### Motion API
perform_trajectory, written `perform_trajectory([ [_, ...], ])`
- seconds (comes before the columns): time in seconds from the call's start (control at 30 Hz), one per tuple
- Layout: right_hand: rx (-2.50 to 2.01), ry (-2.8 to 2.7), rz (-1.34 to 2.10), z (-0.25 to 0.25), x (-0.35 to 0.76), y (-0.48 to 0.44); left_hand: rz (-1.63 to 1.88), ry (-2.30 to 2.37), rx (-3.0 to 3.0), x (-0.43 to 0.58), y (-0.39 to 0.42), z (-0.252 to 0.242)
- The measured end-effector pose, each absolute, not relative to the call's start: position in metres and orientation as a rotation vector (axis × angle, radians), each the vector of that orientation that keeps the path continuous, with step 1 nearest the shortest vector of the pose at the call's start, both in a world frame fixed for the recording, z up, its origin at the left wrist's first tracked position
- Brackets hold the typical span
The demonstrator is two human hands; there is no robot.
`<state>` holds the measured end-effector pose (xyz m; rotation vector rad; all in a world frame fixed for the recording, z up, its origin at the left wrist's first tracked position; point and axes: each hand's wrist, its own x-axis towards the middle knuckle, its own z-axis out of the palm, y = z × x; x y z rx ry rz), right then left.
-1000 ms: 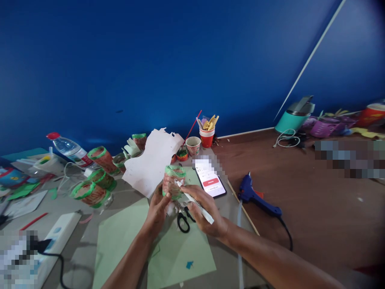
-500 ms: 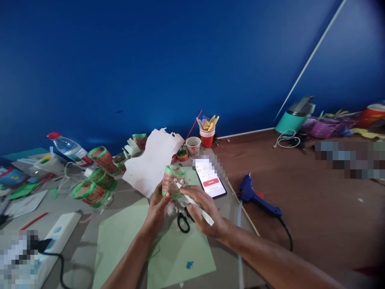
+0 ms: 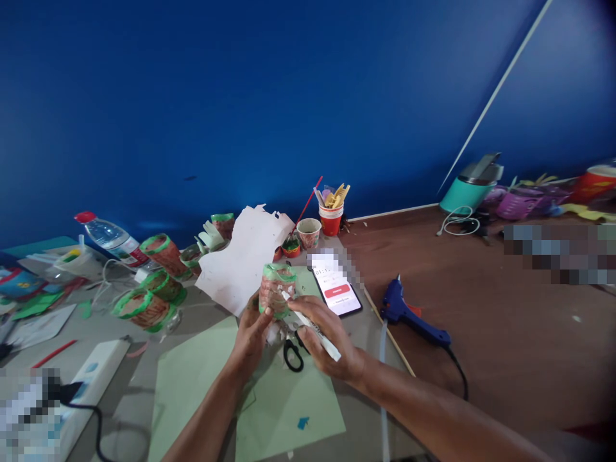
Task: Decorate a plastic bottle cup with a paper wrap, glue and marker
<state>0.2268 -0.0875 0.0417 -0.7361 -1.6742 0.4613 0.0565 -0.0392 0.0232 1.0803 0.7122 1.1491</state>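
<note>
My left hand (image 3: 252, 330) is closed around the left side of a small reddish-brown pot (image 3: 273, 290) with green rim and base bands. White marks show on the pot's front. In my right hand (image 3: 330, 337) is a white marker pen (image 3: 315, 328), its tip at the pot's right front. Just below the pot lie black-handled scissors (image 3: 293, 356), their blades partly hidden by white scraps and my hand. Pale green paper sheets (image 3: 293, 404) spread beneath both hands. Behind the pot rests a torn white sheet (image 3: 243, 253).
A lit phone (image 3: 339, 289) lies right of my hands, with a blue glue gun (image 3: 414, 314) farther right. Several similar pots (image 3: 144, 308) and a water bottle (image 3: 113, 239) stand left. Paper cups (image 3: 331, 219) are at the back; a power strip (image 3: 94, 385) lies front left.
Almost nothing differs. The pen and my right hand have shifted very slightly left, with the tip still at the pot's front.
</note>
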Motion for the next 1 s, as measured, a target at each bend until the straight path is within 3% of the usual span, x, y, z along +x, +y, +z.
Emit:
perform_trajectory([
  [1.0, -0.743, -1.688, 0.461, 0.0369, 0.2267, -0.0857, 1.137, 0.703, 1.109, 0.0561, -0.0382, 0.0229],
])
